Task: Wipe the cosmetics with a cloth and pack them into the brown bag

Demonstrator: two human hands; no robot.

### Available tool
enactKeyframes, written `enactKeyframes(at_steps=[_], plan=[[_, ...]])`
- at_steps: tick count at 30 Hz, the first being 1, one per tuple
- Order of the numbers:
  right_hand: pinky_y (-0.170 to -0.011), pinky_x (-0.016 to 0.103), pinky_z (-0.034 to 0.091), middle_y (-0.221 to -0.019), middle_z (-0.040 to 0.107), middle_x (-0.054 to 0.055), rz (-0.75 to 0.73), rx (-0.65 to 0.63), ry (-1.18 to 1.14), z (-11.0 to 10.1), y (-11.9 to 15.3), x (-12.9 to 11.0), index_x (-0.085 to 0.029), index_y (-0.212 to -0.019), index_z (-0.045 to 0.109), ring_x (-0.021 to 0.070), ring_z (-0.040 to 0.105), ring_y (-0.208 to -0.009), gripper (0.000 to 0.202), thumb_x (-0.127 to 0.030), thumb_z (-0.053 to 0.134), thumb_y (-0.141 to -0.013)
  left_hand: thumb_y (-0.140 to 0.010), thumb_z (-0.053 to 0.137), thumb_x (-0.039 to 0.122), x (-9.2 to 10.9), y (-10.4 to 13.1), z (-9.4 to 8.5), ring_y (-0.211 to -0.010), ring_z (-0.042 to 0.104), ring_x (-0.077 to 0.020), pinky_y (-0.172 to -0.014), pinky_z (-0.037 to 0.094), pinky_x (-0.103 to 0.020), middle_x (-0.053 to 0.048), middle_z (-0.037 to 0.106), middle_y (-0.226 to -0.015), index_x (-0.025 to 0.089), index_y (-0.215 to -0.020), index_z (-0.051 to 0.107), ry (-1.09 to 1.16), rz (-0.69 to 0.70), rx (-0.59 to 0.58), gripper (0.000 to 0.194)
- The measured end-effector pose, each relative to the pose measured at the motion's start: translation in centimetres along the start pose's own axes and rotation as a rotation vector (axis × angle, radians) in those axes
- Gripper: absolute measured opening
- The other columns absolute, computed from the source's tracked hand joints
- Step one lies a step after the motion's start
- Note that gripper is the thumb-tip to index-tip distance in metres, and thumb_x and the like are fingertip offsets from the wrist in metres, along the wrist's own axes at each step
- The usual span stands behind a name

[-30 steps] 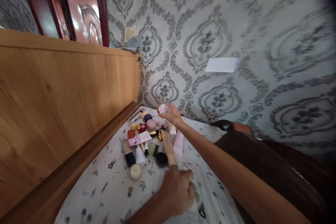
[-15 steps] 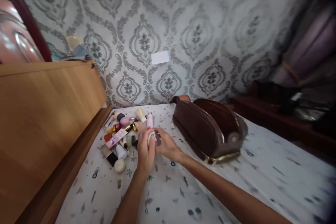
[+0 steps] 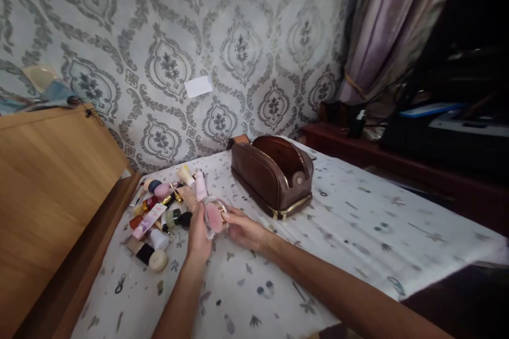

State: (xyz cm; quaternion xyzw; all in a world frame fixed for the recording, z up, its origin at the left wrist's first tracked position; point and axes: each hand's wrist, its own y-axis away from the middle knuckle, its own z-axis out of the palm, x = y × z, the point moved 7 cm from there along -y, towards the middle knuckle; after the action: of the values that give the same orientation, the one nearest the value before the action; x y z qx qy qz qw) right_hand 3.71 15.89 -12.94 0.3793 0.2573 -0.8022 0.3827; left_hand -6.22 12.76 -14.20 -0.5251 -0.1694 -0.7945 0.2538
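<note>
In front of the cosmetics pile, my left hand (image 3: 199,235) and my right hand (image 3: 244,229) both grip a round cosmetic item (image 3: 215,218) with a flat pink face. A clear or whitish edge surrounds it, and something rose-gold shows by my right fingers. My left fingers are closed along its left side, while my right fingers and thumb pinch its right side. Just beyond the hands lies a pale pink tube (image 3: 201,185). To the right stands a brown toiletry bag (image 3: 258,175), its zipped top gaping wide. Its inside is dark.
Several cosmetics lie heaped at the left, including a pink-and-white box (image 3: 149,221), a foundation bottle (image 3: 139,249) and a round cream jar (image 3: 158,260). A wooden panel (image 3: 59,169) borders the patterned cloth (image 3: 238,296) on the left. The papered wall (image 3: 242,47) rises behind.
My view has turned to the right, so the pile, hands and bag sit farther left. The item between my hands has tilted, and its pink face now shows.
</note>
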Motion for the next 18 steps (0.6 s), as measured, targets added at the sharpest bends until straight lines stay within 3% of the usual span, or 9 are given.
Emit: enactKeyframes(at_steps=[3,6,10,14,18], plan=[[-0.076,0.026,0.047,-0.084,0.065,-0.002,0.0,0.039,-0.129,-0.7,0.1,0.2,-0.021,-0.098,0.064,0.0118,0.06,-0.075,0.046,-0.042,0.086,-0.063,-0.089,0.058,0.046,-0.3,0.2,0.2,-0.12,0.061,-0.0197,-0.098,0.051,-0.031,-0.007,0.068,-0.126,0.022,-0.115,0.065,-0.009,0.021,0.013,0.036],[-0.078,0.027,0.05,-0.096,0.067,-0.003,-0.028,0.096,-0.23,-1.4,0.2,-0.2,-0.025,-0.107,0.06,0.0126,0.064,-0.081,0.053,-0.031,0.088,-0.062,-0.093,0.054,0.046,0.2,0.7,0.4,-0.136,0.048,-0.0186,-0.11,0.041,-0.031,-0.003,0.057,-0.142,0.027,-0.123,0.062,-0.06,0.059,-0.01,0.037],[-0.085,0.031,0.052,-0.099,0.068,-0.003,-0.052,0.171,-0.32,-2.3,0.2,-0.5,-0.026,-0.105,0.055,0.0139,0.067,-0.084,0.057,-0.023,0.089,-0.06,-0.097,0.044,0.051,2.2,2.2,1.4,-0.145,0.034,-0.022,-0.12,0.025,-0.038,-0.006,0.044,-0.154,0.027,-0.138,0.052,-0.402,0.281,-0.054,0.049],[-0.076,0.025,0.05,-0.088,0.068,-0.006,-0.016,0.207,-0.364,-2.9,0.2,0.0,-0.024,-0.096,0.052,0.0098,0.064,-0.073,0.052,-0.031,0.09,-0.062,-0.101,0.036,0.042,3.2,3.9,3.4,-0.143,0.037,-0.0238,-0.12,0.025,-0.044,-0.011,0.047,-0.15,0.023,-0.142,0.048,-0.746,0.579,-0.166,0.047],[-0.067,0.023,0.046,-0.076,0.064,-0.005,0.092,0.191,-0.37,-2.9,0.1,0.8,-0.021,-0.09,0.053,0.0111,0.061,-0.067,0.046,-0.052,0.082,-0.07,-0.101,0.037,0.03,2.8,4.7,4.2,-0.143,0.036,-0.024,-0.118,0.031,-0.046,-0.011,0.044,-0.152,0.026,-0.142,0.047,-1.018,0.823,-0.226,0.043]])
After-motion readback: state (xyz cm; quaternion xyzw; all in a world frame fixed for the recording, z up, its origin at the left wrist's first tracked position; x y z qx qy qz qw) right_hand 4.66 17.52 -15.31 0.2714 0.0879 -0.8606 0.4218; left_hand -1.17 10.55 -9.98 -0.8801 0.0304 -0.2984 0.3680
